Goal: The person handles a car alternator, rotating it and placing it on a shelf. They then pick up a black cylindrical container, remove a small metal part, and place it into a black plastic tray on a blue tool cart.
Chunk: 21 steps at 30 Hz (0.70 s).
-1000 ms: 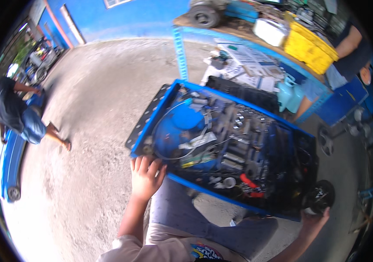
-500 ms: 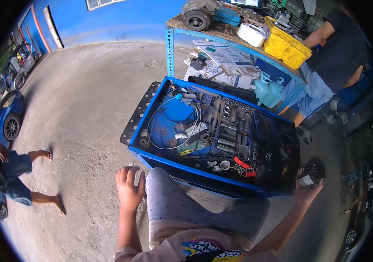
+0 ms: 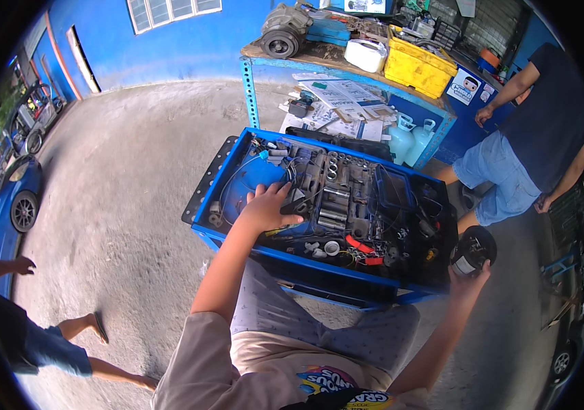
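At the lower left, I've got the walker in denim shorts [image 3: 56,350], further down my feed than half a second ago. Next, the left hand [image 3: 268,208]: it has come up from beside the grey trousers [image 3: 271,294] and now sits over the left part of the blue tool tray [image 3: 299,257], fingers spread, gripping nothing I can see; whether it touches the contents, I can't tell. The right hand [image 3: 469,277] keeps its grip on a round black container [image 3: 475,247], just beside the tray's right end. Over right, the co-worker [image 3: 545,133] has come away from the yellow crate [image 3: 418,68]. Textures now: a dark, perforated panel [image 3: 203,191] on the tray's left side, shiny cylindrical sockets [image 3: 333,210], a white ring [image 3: 332,248], bright red pieces [image 3: 358,244]. Around that, a blue car [image 3: 15,208], a painted blue wall [image 3: 100,48], rough concrete floor [image 3: 121,171], and a wooden worktop [image 3: 326,56] on drilled blue legs.
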### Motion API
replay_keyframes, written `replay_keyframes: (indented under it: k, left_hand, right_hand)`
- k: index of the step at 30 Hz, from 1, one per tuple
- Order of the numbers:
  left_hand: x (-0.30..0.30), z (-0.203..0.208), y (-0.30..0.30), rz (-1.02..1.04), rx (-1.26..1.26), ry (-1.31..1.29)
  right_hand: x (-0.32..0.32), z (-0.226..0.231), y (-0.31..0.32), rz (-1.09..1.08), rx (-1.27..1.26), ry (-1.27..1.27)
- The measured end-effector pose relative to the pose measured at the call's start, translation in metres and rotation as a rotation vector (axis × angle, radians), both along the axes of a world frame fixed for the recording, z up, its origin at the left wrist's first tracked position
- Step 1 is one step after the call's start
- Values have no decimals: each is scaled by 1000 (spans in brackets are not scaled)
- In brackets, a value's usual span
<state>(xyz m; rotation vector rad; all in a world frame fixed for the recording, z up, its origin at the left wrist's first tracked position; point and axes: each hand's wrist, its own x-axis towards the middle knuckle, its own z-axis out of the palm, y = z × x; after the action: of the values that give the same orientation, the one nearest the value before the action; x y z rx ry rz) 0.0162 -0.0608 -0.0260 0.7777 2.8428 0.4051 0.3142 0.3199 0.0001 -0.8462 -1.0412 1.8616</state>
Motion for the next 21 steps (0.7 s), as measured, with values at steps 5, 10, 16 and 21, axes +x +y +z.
replay_keyframes:
  k: [5, 10, 16, 21]
  left_hand:
    - [1, -4, 9, 29, -10, 23]
    - [-1, -3, 1, 65, 61, 151]
    - [-3, 2, 4, 69, -50, 164]
    - [-10, 29, -16, 154, 116, 139]
  right_hand:
    - [3, 0, 0, -9, -25, 27]
    - [5, -1, -1, 31, 24, -28]
    - [6, -3, 1, 43, 30, -29]
    - [5, -8, 5, 35, 49, -48]
